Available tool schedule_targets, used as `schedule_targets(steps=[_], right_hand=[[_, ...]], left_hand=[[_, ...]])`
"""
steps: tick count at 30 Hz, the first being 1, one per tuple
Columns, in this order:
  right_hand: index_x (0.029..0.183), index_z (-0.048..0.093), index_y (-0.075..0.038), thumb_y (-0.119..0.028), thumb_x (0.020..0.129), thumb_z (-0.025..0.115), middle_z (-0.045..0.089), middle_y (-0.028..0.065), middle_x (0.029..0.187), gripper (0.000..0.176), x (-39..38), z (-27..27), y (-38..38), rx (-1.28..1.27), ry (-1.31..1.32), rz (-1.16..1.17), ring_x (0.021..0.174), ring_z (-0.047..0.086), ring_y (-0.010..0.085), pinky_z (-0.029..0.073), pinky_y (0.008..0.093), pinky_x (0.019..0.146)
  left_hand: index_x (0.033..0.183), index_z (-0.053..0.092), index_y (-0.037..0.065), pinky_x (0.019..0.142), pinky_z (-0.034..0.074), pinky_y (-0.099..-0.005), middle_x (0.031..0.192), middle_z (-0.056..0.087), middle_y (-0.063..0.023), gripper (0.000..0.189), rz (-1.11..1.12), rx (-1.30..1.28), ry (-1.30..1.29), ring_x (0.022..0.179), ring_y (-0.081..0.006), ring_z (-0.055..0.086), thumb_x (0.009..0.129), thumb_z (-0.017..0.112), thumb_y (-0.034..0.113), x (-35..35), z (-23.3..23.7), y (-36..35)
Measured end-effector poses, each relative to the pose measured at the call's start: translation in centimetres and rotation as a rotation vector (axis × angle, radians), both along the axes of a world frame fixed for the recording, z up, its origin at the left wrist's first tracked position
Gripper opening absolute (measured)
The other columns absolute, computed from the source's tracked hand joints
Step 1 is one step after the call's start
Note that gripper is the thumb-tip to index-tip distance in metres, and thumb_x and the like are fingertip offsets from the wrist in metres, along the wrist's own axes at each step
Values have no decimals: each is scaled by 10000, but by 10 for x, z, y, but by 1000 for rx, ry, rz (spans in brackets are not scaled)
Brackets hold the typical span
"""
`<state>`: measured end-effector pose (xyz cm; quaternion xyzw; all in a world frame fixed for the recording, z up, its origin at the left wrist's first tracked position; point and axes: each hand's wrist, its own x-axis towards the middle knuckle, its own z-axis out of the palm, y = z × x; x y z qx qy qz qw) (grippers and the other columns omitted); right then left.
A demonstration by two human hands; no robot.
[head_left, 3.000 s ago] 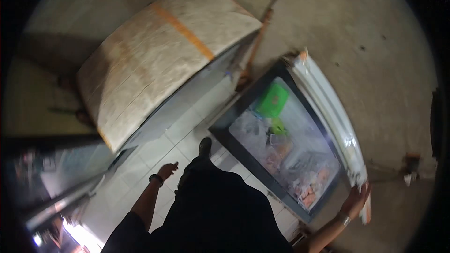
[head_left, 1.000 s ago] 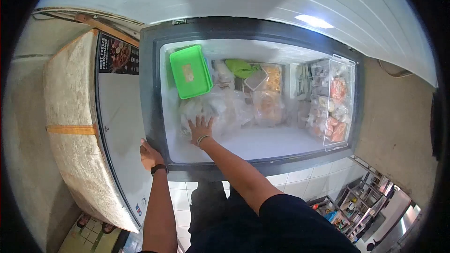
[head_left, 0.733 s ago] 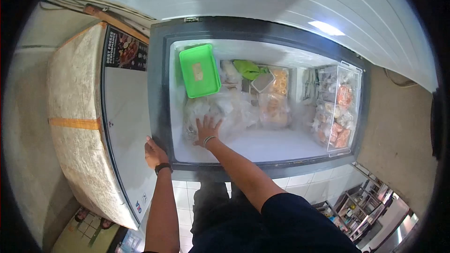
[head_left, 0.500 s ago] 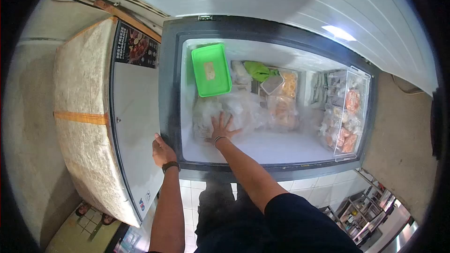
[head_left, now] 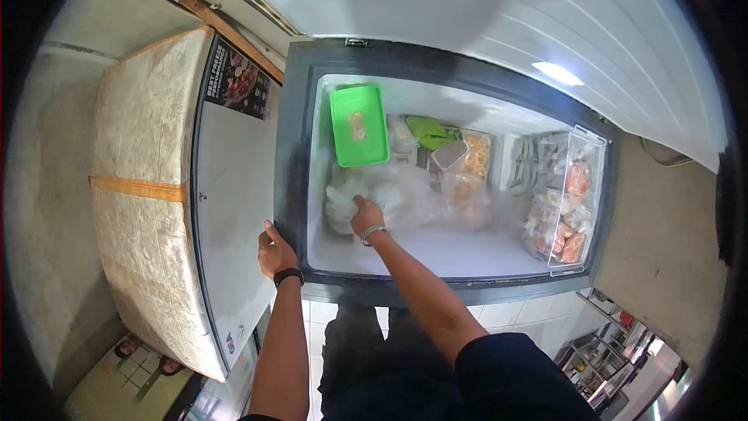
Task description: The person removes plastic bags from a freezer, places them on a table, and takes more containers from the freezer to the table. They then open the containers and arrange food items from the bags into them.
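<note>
A chest freezer (head_left: 514, 287) is open, and its white lid (head_left: 623, 47) stands up along the far edge. The right hand (head_left: 368, 217) reaches into the left half, with shiny bands (head_left: 374, 233) on its wrist. Its fingers are bent down at a heap of clear plastic bags (head_left: 413, 193). White mist hangs there, so I cannot tell if the hand grips one. The left hand (head_left: 276, 252), with a black watch (head_left: 288, 276), is at the outside of the near left corner. Its fingers are a little bent, but I cannot tell if they hold the edge. A bright green plastic box (head_left: 360, 125) sits in the far left corner, just past the bags. To its right, by the far edge, are a green bag (head_left: 428, 132), a small tub (head_left: 449, 155) and a pack of yellow food (head_left: 478, 154). Along the right edge, a basket (head_left: 590, 135) holds bags of pink food (head_left: 576, 179).
</note>
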<state>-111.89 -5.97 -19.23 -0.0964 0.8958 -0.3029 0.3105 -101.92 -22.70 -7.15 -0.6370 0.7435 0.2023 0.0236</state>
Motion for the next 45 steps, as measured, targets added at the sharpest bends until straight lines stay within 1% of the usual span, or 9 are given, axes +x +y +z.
schedule_targets(steps=[18, 28, 30, 34, 36, 38, 42, 43, 45], right_hand=[[875, 610, 8, 50, 666, 596, 652, 197, 855, 213, 110, 392, 191, -14, 590, -142, 786, 637, 409, 523, 458, 701], [918, 661, -55, 10, 749, 567, 667, 169, 890, 204, 380, 419, 295, 507, 480, -702, 856, 634, 377, 521, 449, 769], [895, 657, -13, 30, 636, 581, 668, 217, 862, 273, 441, 420, 306, 631, 288, -746, 800, 650, 415, 542, 461, 735], [861, 664, -19, 19, 663, 569, 670, 197, 829, 223, 537, 438, 297, 563, 147, -960, 775, 654, 409, 543, 465, 716], [863, 677, -39, 17, 674, 578, 667, 180, 829, 220, 596, 446, 288, 575, 123, -964, 798, 642, 398, 532, 458, 734], [866, 690, -59, 16, 685, 588, 664, 163, 828, 220, 645, 474, 269, 576, 93, -969, 821, 630, 388, 521, 451, 752], [770, 640, -69, 34, 611, 566, 657, 102, 767, 204, 702, 531, 246, 620, 47, -930, 777, 637, 322, 532, 418, 673], [768, 635, -74, 32, 605, 572, 654, 83, 761, 204, 706, 544, 236, 604, 74, -955, 769, 638, 307, 533, 409, 666], [762, 628, -88, 15, 594, 601, 646, 35, 753, 199, 720, 576, 224, 591, 107, -964, 761, 640, 264, 536, 383, 649]], left_hand=[[1115, 685, 129, 882, 500, -492, 1082, 708, -134, 704, -26, 83, -25, 1053, -344, 650, 949, 287, 685, -1, 20, 2], [1304, 559, 54, 942, 466, -517, 1263, 612, -188, 822, -193, 268, 189, 1130, -395, 600, 947, 216, 710, 22, 27, 22], [1327, 531, 37, 979, 446, -506, 1294, 591, -190, 810, -257, 210, 248, 1171, -394, 575, 955, 243, 696, 34, 25, 13], [1351, 483, -1, 1070, 371, -483, 1360, 513, -224, 601, -907, -185, 511, 1296, -380, 461, 979, 520, 469, 48, -28, 8], [1358, 468, -13, 1113, 325, -456, 1400, 468, -224, 540, -1419, -26, 687, 1341, -366, 406, 983, 557, 365, 76, 28, 68], [1389, 438, -12, 1148, 273, -422, 1453, 421, -200, 511, -1430, 550, 787, 1388, -329, 350, 995, 551, 293, 113, 44, 141], [1455, 367, -7, 1162, 240, -380, 1539, 327, -135, 582, -1751, 1581, -25, 1402, -267, 332, 988, 568, 275, 192, 45, 262], [1509, 284, 50, 1135, 300, -390, 1538, 319, -140, 648, -2138, 1599, -62, 1376, -255, 372, 984, 578, 289, 217, 64, 297], [1548, 187, 131, 1072, 392, -408, 1528, 327, -147, 738, -1564, 2136, -731, 1331, -251, 431, 964, 618, 264, 294, 122, 354]])
